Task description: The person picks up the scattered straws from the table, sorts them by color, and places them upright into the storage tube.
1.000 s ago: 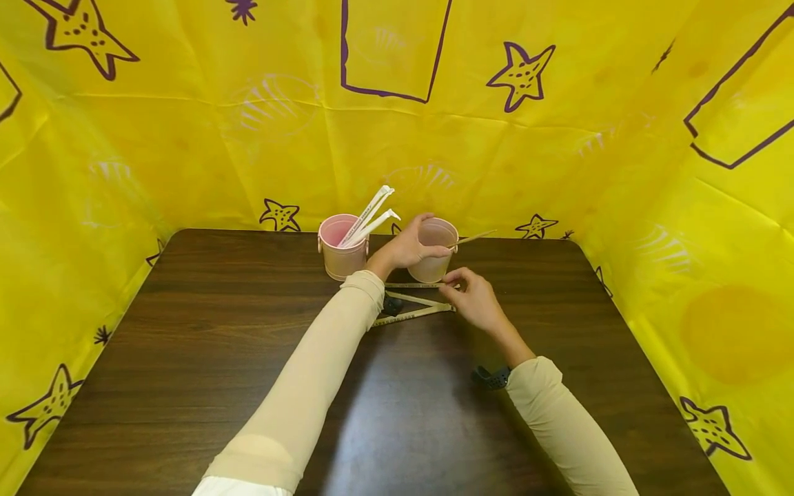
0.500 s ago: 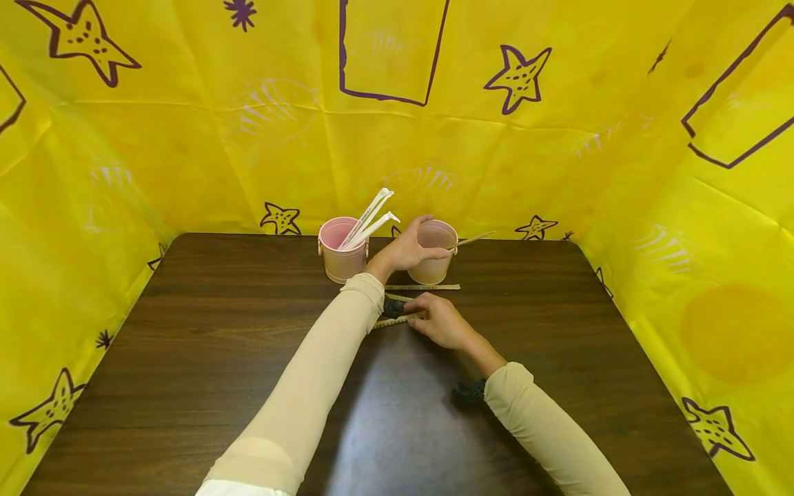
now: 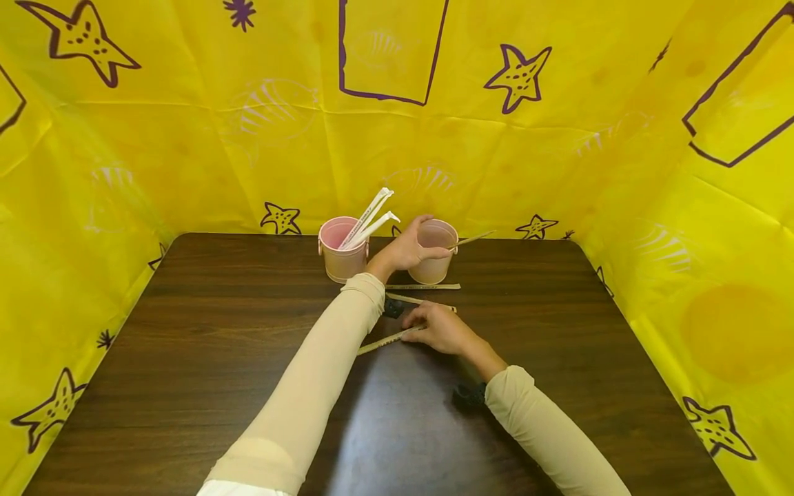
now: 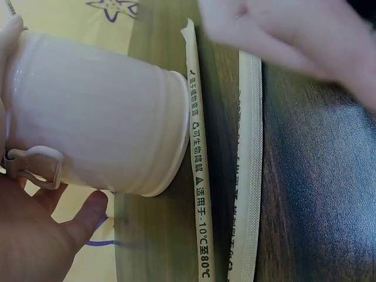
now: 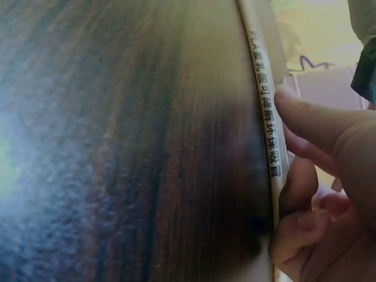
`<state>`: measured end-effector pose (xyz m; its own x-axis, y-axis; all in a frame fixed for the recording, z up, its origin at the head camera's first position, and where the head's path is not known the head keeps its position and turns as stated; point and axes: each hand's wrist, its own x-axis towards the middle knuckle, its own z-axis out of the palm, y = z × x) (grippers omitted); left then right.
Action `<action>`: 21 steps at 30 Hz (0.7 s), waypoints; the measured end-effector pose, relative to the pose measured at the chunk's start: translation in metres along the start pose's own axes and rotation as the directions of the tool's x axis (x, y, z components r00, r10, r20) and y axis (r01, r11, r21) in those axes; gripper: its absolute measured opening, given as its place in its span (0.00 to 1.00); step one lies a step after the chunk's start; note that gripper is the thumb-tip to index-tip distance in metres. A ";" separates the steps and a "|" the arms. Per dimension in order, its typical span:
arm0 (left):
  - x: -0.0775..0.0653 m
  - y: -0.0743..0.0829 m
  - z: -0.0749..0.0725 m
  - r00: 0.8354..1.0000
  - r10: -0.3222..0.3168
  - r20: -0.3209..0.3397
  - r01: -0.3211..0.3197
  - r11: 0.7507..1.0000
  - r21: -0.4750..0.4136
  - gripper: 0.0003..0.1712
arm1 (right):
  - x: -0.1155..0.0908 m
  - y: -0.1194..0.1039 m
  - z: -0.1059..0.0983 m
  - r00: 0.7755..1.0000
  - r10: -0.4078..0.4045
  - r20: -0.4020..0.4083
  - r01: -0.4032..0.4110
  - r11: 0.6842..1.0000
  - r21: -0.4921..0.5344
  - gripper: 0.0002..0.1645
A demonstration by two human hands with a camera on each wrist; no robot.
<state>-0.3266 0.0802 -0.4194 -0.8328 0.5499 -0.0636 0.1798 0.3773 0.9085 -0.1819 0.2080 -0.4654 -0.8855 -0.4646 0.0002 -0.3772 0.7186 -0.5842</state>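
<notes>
My left hand (image 3: pixel 406 248) holds the small pale pink bucket (image 3: pixel 432 272) by its rim, with the thumb across the near side. In the left wrist view this bucket (image 4: pixel 100 111) has a looped handle mount on its side. One straw (image 3: pixel 476 239) sticks out of it to the right. Pinched between the thumb and fingers of my right hand (image 3: pixel 442 329) is a paper-wrapped straw (image 3: pixel 387 342) with printed lettering; its far end passes behind the left sleeve. Two more wrapped straws, a rear one (image 3: pixel 428 286) and a nearer one (image 3: pixel 409 298), lie before the bucket.
A second pink bucket (image 3: pixel 343 267) stands to the left, with white wrapped straws (image 3: pixel 371 215) leaning in it. The dark wooden table (image 3: pixel 205 344) meets a yellow patterned cloth (image 3: pixel 205 158) at the back and sides.
My right hand has moved left and toward me from the straw ends, taken hold of the nearest straw and drawn it apart from the others. The left hand stays on the bucket.
</notes>
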 end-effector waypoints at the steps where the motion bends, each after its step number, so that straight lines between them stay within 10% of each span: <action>1: 0.000 0.000 0.000 1.000 -0.002 0.002 0.002 1.000 -0.004 0.61 | -0.001 0.000 0.000 1.000 0.003 -0.003 -0.003 1.000 -0.009 0.11; 21: 0.001 -0.002 -0.001 1.000 0.000 0.015 0.001 1.000 -0.015 0.61 | -0.020 0.006 -0.034 0.944 -0.174 0.280 0.169 0.985 0.041 0.03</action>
<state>-0.3278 0.0792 -0.4212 -0.8248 0.5610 -0.0702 0.1715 0.3664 0.9145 -0.1756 0.2397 -0.4413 -0.6947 -0.7083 -0.1255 -0.5097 0.6079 -0.6089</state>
